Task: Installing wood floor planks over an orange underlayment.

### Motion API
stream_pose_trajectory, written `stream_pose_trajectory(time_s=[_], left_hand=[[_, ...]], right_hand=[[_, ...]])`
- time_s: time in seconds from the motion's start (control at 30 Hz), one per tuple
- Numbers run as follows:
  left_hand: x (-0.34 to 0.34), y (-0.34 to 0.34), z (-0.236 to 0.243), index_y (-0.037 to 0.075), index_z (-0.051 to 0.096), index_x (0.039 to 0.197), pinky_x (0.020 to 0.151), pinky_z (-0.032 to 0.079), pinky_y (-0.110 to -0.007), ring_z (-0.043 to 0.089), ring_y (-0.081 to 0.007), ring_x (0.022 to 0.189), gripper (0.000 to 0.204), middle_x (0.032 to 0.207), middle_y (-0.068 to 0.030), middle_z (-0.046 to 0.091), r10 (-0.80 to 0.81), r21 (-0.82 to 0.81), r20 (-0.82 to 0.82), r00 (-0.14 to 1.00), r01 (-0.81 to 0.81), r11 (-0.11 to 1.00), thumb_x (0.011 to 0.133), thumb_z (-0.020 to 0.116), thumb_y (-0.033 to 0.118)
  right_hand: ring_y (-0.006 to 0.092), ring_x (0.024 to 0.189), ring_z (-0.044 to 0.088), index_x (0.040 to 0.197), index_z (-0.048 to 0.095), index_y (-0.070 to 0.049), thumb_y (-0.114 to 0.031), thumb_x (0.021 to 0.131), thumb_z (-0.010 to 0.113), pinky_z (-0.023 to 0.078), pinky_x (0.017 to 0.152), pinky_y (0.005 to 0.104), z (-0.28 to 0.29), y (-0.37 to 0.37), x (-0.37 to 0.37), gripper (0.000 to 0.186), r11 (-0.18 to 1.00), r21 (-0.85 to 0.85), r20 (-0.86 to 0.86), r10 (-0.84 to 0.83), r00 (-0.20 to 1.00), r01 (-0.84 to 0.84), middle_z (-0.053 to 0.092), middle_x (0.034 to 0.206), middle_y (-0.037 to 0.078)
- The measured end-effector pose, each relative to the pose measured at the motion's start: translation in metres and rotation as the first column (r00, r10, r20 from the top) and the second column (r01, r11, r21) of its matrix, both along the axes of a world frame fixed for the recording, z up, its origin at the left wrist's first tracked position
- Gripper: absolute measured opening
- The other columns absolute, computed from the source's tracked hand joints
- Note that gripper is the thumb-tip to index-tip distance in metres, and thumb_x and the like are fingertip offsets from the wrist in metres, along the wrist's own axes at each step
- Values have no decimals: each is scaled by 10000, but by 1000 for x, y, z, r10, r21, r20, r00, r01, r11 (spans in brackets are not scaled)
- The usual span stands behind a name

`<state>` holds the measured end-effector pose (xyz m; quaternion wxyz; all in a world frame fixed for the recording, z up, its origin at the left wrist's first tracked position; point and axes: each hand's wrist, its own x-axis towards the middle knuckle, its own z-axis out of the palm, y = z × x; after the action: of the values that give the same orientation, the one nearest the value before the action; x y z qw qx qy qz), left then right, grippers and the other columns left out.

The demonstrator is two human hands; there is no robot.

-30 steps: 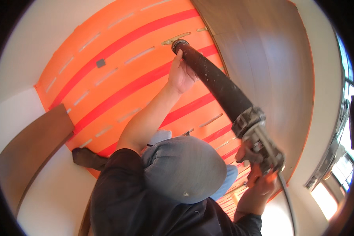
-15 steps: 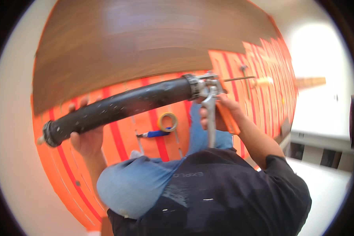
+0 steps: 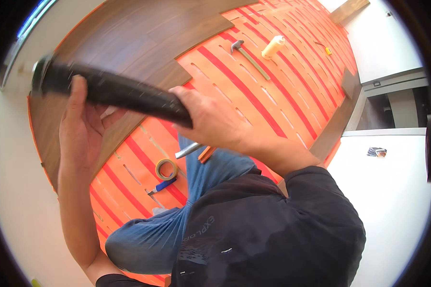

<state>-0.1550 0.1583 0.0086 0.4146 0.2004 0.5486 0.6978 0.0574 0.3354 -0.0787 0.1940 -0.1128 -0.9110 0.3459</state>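
A black-barrelled caulking gun (image 3: 119,95) is held up in front of me, slanting from upper left down toward the middle. Its far-left end is blurred by motion. My left hand (image 3: 84,129) supports the barrel from beneath near that end, one digit up along its near side. My right hand (image 3: 210,117) is wrapped around the other end of the barrel. Under the right hand hang the silver handle and orange lever (image 3: 206,154); the rest of the mechanism is hidden.
Brown planks (image 3: 153,40) cover the upper-left floor; orange underlay (image 3: 254,100) with red stripes adjoins them. A tape roll (image 3: 166,169) and a blue-handled utility knife (image 3: 163,185) lie by my knee. Farther off are a hammer (image 3: 250,60), a pale bottle (image 3: 273,47) and a white cabinet (image 3: 383,167).
The caulking gun's left end has swung up and away. My right hand has moved from the handle onto the barrel. My left hand has risen with it, and the view has turned.
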Motion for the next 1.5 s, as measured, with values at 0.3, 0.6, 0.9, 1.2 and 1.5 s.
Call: stream_pose_trajectory(time_s=[0.3,0.6,0.9,1.2,1.5], left_hand=[[-19,-169,-8,69,438,1512,1059,463,-358,571,-210,1271,566,1447,-82,546,144,-499,-273,951,-268,824,1028,600,313],[105,-435,-212,75,400,1540,1203,290,-375,389,-234,1449,661,1545,-103,438,853,-587,106,512,-660,469,1010,619,404],[51,-321,-259,73,460,1502,1123,391,-356,501,-218,1342,607,1447,-100,539,668,-649,178,723,-424,632,1005,629,378],[22,-264,-278,72,492,1474,1080,419,-349,532,-211,1289,570,1396,-94,571,437,-708,223,871,-164,687,1002,631,361],[15,-143,-320,72,523,1446,1038,447,-342,562,-204,1236,534,1344,-89,604,269,-621,230,935,-72,781,999,633,343]], right_hand=[[129,666,591,1028,600,-67,-177,821,731,508,604,288,-46,242,159,268,578,-638,219,-496,840,508,601,842,24],[184,601,596,911,655,14,-269,826,735,489,559,365,-268,401,322,306,106,-428,476,-818,323,898,604,744,57],[210,570,591,882,647,15,-238,799,709,495,535,370,-233,399,328,274,96,-367,538,-790,295,925,590,711,82],[387,999,718,1118,602,81,-333,768,773,540,897,471,-125,418,318,568,268,472,314,-941,125,839,704,1065,296],[433,1080,656,1289,399,107,-272,846,726,561,938,494,-248,412,248,668,332,514,440,-894,89,791,544,1237,324]])
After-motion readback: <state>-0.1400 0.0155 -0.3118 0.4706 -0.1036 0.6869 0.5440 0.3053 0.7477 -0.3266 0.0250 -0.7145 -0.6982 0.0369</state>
